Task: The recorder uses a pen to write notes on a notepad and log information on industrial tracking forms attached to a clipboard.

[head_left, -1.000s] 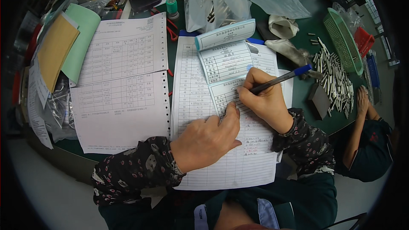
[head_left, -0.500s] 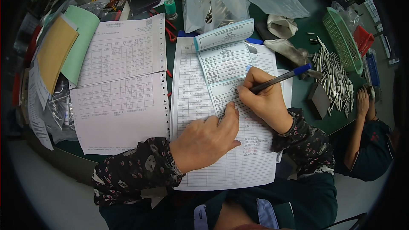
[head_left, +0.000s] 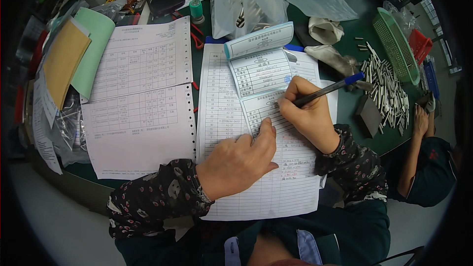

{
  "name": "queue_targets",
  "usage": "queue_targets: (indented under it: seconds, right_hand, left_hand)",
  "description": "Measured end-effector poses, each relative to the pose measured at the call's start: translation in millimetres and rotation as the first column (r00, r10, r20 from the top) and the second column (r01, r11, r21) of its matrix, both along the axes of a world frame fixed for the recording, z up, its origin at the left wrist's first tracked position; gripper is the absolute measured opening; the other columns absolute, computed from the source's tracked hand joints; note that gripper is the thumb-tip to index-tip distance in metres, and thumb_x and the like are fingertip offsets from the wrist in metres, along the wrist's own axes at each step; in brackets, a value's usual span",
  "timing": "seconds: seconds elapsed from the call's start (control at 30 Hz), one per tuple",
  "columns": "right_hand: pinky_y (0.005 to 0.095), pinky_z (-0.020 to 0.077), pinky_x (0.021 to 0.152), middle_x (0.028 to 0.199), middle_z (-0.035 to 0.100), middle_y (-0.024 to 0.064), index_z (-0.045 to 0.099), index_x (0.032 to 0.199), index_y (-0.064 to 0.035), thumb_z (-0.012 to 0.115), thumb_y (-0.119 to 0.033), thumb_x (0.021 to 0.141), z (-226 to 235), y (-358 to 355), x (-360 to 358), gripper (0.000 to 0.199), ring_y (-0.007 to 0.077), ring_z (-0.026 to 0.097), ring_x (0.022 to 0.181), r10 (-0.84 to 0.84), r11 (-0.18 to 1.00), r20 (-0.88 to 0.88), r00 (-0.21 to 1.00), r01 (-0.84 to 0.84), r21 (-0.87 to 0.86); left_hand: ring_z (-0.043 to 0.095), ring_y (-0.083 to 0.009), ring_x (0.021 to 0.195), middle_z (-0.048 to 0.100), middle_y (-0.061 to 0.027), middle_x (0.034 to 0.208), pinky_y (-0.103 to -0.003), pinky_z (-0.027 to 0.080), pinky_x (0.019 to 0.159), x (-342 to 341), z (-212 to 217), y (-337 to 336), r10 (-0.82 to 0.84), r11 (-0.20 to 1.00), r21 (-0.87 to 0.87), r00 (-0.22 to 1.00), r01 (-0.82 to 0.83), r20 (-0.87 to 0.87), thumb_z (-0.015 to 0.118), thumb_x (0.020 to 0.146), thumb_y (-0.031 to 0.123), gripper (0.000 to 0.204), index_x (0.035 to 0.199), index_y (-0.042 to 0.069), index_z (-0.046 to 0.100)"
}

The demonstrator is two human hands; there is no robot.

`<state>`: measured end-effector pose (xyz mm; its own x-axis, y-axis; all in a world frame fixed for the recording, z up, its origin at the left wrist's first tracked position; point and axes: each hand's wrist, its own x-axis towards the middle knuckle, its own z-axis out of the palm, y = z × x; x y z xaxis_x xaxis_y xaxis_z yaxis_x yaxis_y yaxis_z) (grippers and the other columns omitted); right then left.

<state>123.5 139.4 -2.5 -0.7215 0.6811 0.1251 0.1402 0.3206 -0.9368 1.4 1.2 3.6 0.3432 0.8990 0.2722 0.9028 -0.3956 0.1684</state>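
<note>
Pen (head_left: 327, 91), dark barrel, blue end, tilted

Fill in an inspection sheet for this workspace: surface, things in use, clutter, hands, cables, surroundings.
Surface: green tabletop, papers spread over its near side.
Things in use: pen; form slip lying on a lined list sheet.
Clutter: loose metal pins heaped at the right, near a green basket and a dark block; plastic bag with metal parts at the back; printed sheets at the left.
Left hand: resting on the slip and list sheet.
Right hand: gripping the pen; its tip is hidden.
Cables: nothing seen for certain.
Surroundings: another person's hand at the table's right edge.
</note>
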Motion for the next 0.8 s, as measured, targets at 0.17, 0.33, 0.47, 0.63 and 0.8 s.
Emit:
queue_targets:
  seconds: [0.17,0.33,0.47,0.63,0.8]
  right_hand:
    - [0.0187,0.0277,0.048,0.059,0.040,-0.0037,0.041,0.064,-0.0041,0.056,0.001,0.072,2.9,-2.1,-1.5,0.017,0.0024,0.032,0.056,0.033,0.999,0.041,0.999,-0.034,0.008]
    - [0.0183,0.0281,0.050,0.061,0.041,-0.0040,0.041,0.065,-0.0046,0.056,0.000,0.072,-0.2,2.0,3.8,0.018,0.0022,0.033,0.057,-0.010,0.997,-0.030,1.000,0.007,-0.083]
    - [0.0181,0.0276,0.049,0.061,0.041,-0.0041,0.041,0.065,-0.0046,0.057,0.000,0.072,0.4,1.9,5.1,0.018,0.0021,0.033,0.057,-0.025,0.999,-0.006,1.000,0.025,-0.045]
    - [0.0182,0.0272,0.048,0.060,0.041,-0.0039,0.041,0.065,-0.0046,0.058,-0.001,0.072,1.1,0.1,2.6,0.019,0.0021,0.033,0.056,-0.001,0.998,0.007,1.000,0.002,-0.056]
    - [0.0185,0.0265,0.046,0.058,0.040,-0.0038,0.041,0.064,-0.0045,0.058,-0.001,0.072,0.8,0.6,1.5,0.019,0.0021,0.032,0.054,0.000,1.000,0.013,1.000,0.000,-0.015]
  left_hand:
    - [0.046,-0.0090,0.051,0.053,-0.0230,0.108,-0.018,0.040,0.040,0.3,0.6,-0.8,0.006,1.000,-0.007,1.000,-0.006,0.007,0.065,0.073,0.033,0.052,0.104,-0.007,0.054]
    - [0.045,-0.0092,0.053,0.053,-0.0216,0.109,-0.018,0.040,0.041,0.5,-0.4,0.5,0.007,1.000,-0.024,1.000,-0.007,-0.003,0.066,0.072,0.032,0.051,0.103,-0.007,0.054]
    - [0.045,-0.0106,0.060,0.052,-0.0176,0.109,-0.018,0.041,0.041,0.6,-0.3,0.2,0.000,1.000,0.004,1.000,0.000,0.028,0.064,0.073,0.030,0.039,0.092,-0.004,0.057]
    - [0.045,-0.0116,0.063,0.050,-0.0142,0.116,-0.018,0.042,0.044,-1.0,2.6,1.7,-0.003,0.999,-0.045,0.997,0.006,0.076,0.064,0.073,0.031,0.037,0.091,0.001,0.055]
    - [0.045,-0.0115,0.063,0.050,-0.0143,0.115,-0.018,0.043,0.044,-1.1,1.3,3.1,-0.006,0.998,-0.060,0.995,0.012,0.103,0.064,0.073,0.032,0.038,0.093,0.001,0.053]
